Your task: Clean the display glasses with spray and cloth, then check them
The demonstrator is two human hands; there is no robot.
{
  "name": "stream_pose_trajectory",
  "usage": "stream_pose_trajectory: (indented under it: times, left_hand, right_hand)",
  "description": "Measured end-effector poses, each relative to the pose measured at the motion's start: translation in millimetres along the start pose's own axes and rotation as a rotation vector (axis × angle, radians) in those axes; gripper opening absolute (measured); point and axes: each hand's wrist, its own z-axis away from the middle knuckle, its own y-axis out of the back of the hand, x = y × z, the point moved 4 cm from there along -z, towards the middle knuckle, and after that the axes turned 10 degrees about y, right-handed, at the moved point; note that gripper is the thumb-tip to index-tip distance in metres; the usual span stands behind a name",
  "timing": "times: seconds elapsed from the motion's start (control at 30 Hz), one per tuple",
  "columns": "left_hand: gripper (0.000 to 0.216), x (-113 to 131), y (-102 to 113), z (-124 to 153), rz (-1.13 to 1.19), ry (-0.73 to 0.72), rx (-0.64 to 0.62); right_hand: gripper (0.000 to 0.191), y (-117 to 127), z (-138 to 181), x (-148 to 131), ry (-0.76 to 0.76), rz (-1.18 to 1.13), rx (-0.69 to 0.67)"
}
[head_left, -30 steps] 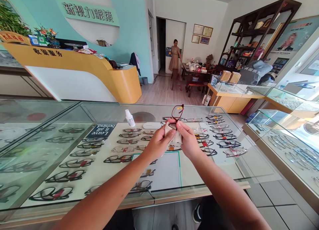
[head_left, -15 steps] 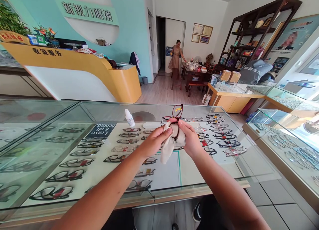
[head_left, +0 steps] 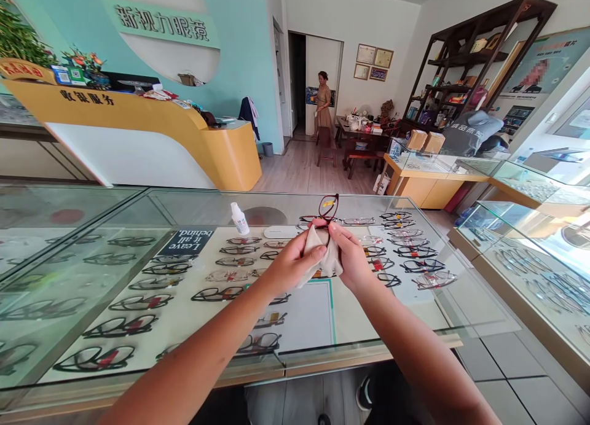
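Over the glass counter I hold a pair of dark red eyeglasses (head_left: pixel 329 208), one lens rim sticking up with a yellow sticker on it. A beige cloth (head_left: pixel 319 247) wraps the other lens, which it hides. My left hand (head_left: pixel 297 257) is closed on the cloth, its thumb pressing the front. My right hand (head_left: pixel 349 252) is closed on the frame and the cloth's right edge, thumb and finger near the bridge. On the counter to the left stands a white spray bottle (head_left: pixel 239 218).
Beneath me is a glass display case (head_left: pixel 359 327) with rows of eyeglasses inside. A second glass case (head_left: pixel 530 271) stands to the right. Farther back are a yellow reception counter (head_left: pixel 235 155), a wooden table (head_left: pixel 354 130) and a person (head_left: pixel 324 102) standing beside it.
The cloth has been folded upward over the lower lens, and my left thumb has shifted right across it. The person in the back has drawn an arm in from the table and stands upright.
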Motion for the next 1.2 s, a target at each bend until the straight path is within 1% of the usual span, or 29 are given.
stream_pose_trajectory:
  times: [0.17, 0.3, 0.43, 0.5, 0.63, 0.77, 0.83, 0.9, 1.03, 1.13, 1.2]
  left_hand:
    - [0.068, 2, -1, -1, -0.020, -0.072, 0.095]
    - [0.067, -5, 1, -4, 0.036, -0.045, 0.132]
    - [0.058, -11, 3, -6, 0.072, -0.048, 0.199]
    - [0.057, -12, 5, -7, 0.083, -0.058, 0.225]
    - [0.058, -9, 7, -7, 0.057, -0.086, 0.279]
    - [0.066, -6, 9, -7, 0.043, -0.097, 0.291]
    - [0.069, -7, 11, -7, 0.041, -0.073, 0.280]
    - [0.071, -9, 14, -7, 0.062, -0.019, 0.239]
    - [0.073, -9, 16, -4, 0.146, 0.108, 0.054]
    - [0.072, -2, 14, -1, 0.139, 0.103, -0.069]
    - [0.073, 1, 12, -2, 0.108, 0.052, -0.084]
  right_hand:
    - [0.042, -4, 2, 0, 0.010, 0.029, -0.051]
    - [0.041, -7, 4, -1, 0.091, 0.136, -0.122]
    - [0.045, -9, 6, -1, 0.138, 0.234, -0.181]
    - [0.043, -9, 7, -1, 0.168, 0.262, -0.210]
    - [0.036, -10, 7, -4, 0.231, 0.313, -0.264]
    - [0.035, -11, 8, -9, 0.287, 0.380, -0.271]
    - [0.037, -11, 8, -10, 0.279, 0.382, -0.253]
    - [0.039, -9, 6, -11, 0.234, 0.335, -0.207]
    - [0.040, -5, 3, -8, 0.080, 0.124, -0.091]
    - [0.042, -3, 2, -6, 0.029, 0.056, -0.051]
    - [0.043, -2, 2, -5, 0.035, 0.080, -0.057]
